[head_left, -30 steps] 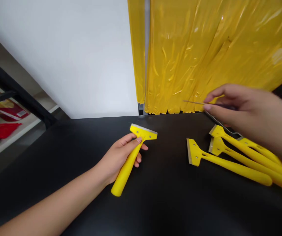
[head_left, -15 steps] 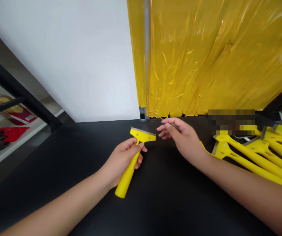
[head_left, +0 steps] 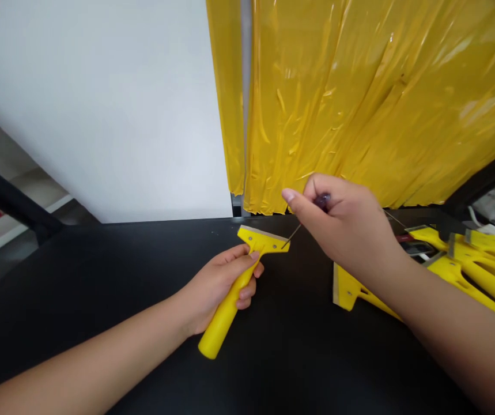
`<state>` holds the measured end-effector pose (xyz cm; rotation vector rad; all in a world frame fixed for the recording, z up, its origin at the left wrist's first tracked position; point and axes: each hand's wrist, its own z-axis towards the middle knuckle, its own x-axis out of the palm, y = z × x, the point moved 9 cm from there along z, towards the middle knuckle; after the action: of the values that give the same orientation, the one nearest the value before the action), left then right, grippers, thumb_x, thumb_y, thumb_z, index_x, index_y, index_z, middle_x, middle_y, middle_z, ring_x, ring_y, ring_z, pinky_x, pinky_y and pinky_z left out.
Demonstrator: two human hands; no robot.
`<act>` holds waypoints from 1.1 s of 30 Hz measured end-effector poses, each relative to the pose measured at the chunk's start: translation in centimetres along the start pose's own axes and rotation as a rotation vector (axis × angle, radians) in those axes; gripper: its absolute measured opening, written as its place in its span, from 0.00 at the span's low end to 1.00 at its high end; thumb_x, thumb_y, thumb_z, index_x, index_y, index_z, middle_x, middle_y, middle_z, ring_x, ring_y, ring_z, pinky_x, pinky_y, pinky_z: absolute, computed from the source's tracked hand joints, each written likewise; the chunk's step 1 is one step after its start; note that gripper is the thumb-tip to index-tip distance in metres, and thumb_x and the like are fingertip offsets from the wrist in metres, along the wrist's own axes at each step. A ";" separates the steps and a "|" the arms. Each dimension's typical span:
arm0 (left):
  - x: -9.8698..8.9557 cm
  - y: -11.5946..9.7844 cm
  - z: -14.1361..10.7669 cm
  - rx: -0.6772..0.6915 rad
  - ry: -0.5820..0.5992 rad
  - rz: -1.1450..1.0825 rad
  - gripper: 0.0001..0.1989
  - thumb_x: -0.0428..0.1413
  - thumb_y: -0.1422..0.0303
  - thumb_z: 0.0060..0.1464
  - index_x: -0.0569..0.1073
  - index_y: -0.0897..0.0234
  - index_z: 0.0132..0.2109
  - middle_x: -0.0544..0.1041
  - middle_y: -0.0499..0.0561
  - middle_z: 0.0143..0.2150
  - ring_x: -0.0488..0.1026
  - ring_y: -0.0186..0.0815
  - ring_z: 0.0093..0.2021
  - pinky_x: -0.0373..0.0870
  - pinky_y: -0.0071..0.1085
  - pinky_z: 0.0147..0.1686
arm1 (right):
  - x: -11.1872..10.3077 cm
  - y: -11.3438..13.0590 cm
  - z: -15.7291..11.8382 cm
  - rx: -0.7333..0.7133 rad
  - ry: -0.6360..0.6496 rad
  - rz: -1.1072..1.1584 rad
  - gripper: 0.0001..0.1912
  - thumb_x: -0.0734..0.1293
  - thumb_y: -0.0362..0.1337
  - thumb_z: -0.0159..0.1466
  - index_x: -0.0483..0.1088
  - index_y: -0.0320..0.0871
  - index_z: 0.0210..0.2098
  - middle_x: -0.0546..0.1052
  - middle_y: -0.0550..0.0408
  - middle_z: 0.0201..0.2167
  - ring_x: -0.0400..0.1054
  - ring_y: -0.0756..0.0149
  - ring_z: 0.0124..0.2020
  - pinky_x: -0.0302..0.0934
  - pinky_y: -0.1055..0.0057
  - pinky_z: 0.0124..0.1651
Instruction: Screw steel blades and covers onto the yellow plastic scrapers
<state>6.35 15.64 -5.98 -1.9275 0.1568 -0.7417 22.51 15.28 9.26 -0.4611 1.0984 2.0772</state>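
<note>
My left hand (head_left: 225, 279) is wrapped round the handle of a yellow scraper (head_left: 219, 327), whose wide head with a metal blade and two screws points away from me. Closed round the dark handle of a screwdriver (head_left: 322, 201) is my right hand (head_left: 346, 225). The screwdriver's thin shaft slants down to the left, its tip at the right screw of the scraper head. Just below my right wrist another yellow scraper (head_left: 346, 288) lies on the black table (head_left: 113, 271).
Several yellow scrapers (head_left: 484, 271) lie piled at the right, by a dark object (head_left: 418, 248). Behind the table hang a white panel (head_left: 135, 115) and yellow plastic sheeting (head_left: 316, 104). A black frame bar (head_left: 9, 193) and shelf stand at the left.
My right hand has closed round the screwdriver handle and turned, and the shaft tip has come to the scraper's screw. The held scraper has shifted slightly right. The view has turned a little.
</note>
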 end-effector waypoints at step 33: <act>-0.3 0.9 -0.3 -0.065 0.041 0.040 0.11 0.60 0.62 0.68 0.71 0.63 0.38 0.70 0.44 0.30 0.59 0.22 0.19 0.58 0.20 0.16 | 1.8 1.8 -2.3 -0.305 0.231 -0.123 0.16 0.63 0.44 0.75 0.60 0.47 0.31 0.64 0.65 0.21 0.58 0.72 0.21 0.51 0.72 0.27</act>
<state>6.16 15.13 -6.77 -1.9656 0.2469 -0.7583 19.89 13.57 7.86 -0.9141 0.8553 2.1266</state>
